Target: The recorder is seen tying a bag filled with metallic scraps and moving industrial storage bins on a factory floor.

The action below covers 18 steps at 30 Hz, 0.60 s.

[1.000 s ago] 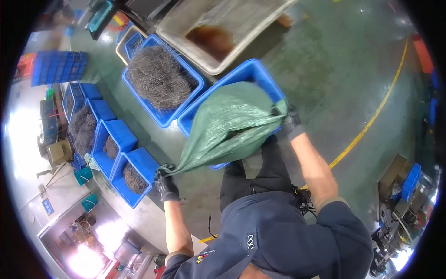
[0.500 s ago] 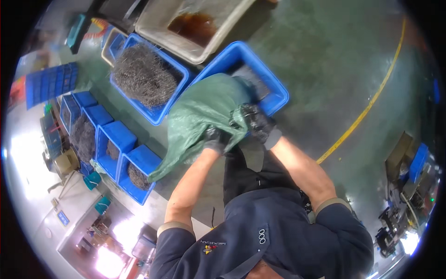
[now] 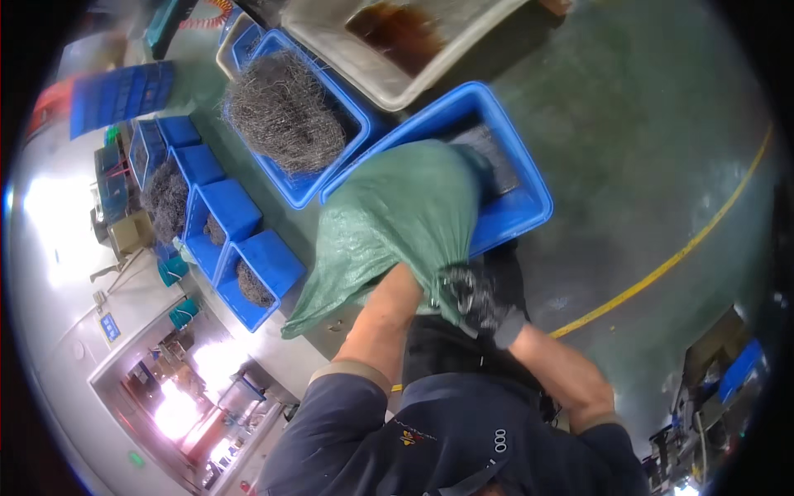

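A bulging green woven sack leans over the near left part of a blue bin. My right hand, in a black and grey glove, is closed on the edge of the sack's mouth. Through that mouth goes my left forearm, and the sack's cloth hides the hand, so its fingers do not show. What the sack holds is hidden too. On the bin's floor beyond the sack lies a grey layer, its kind unclear.
Left of the sack, another blue bin holds a heap of tangled thin wire-like pieces. A large pale tub with brown liquid stands at the far side. Several smaller blue bins stand at left. A yellow line crosses the green floor.
My left hand has gone from gripping the sack's edge into its mouth. The right hand still grips the edge, now nearer my body. The whole view has shifted.
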Each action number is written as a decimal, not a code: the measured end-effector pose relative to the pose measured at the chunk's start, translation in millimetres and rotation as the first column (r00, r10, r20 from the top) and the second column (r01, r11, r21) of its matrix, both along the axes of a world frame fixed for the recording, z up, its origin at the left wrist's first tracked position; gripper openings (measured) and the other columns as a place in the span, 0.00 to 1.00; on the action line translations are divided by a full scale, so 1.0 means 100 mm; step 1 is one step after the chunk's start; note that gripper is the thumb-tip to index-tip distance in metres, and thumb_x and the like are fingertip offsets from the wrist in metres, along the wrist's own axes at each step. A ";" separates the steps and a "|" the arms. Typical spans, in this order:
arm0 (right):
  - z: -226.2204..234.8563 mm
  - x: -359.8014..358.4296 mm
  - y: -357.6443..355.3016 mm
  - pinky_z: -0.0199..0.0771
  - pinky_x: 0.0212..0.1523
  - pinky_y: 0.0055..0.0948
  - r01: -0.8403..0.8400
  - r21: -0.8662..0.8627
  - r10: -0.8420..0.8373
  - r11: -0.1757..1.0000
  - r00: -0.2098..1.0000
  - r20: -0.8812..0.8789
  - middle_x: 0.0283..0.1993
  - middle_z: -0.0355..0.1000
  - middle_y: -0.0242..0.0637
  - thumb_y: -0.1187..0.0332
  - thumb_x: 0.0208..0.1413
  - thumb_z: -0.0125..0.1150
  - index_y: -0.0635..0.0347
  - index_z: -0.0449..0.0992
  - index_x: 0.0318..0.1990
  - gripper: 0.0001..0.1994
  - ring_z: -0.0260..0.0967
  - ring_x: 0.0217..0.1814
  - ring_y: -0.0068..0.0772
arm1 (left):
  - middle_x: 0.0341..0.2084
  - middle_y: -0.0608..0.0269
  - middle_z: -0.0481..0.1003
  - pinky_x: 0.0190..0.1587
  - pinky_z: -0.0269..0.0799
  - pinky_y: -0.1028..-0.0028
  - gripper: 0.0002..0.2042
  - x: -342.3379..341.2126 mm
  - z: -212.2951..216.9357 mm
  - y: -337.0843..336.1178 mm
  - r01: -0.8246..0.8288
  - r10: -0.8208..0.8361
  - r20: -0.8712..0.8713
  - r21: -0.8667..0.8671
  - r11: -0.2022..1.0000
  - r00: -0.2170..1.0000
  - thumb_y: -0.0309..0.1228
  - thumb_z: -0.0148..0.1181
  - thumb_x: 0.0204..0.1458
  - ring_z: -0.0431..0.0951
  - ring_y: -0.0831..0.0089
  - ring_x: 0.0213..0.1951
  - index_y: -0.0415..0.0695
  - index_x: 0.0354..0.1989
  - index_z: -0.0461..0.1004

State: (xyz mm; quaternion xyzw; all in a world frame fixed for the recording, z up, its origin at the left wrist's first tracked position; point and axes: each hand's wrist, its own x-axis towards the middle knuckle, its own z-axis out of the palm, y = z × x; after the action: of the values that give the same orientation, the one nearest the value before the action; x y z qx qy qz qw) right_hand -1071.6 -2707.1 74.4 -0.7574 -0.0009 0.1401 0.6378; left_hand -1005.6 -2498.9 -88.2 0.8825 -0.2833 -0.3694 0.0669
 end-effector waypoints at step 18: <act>-0.07 0.23 -0.28 0.72 0.35 0.31 0.331 0.011 -0.323 0.944 0.927 -0.193 0.31 0.73 0.37 0.73 0.51 0.53 0.61 0.74 0.34 0.05 0.72 0.35 0.34 | 0.61 0.61 0.58 0.62 0.49 0.67 0.25 0.00 0.78 -0.39 0.108 -0.075 -0.263 0.111 0.988 0.962 0.46 0.41 0.55 0.55 0.63 0.62 0.50 0.60 0.61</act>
State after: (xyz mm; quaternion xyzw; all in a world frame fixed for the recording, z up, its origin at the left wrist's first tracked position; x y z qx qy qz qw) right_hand -1048.7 -2735.3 67.0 -0.7163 0.1824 0.1029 0.6656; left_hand -1005.3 -2538.2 -10.1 0.8153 -0.2892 -0.5007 0.0309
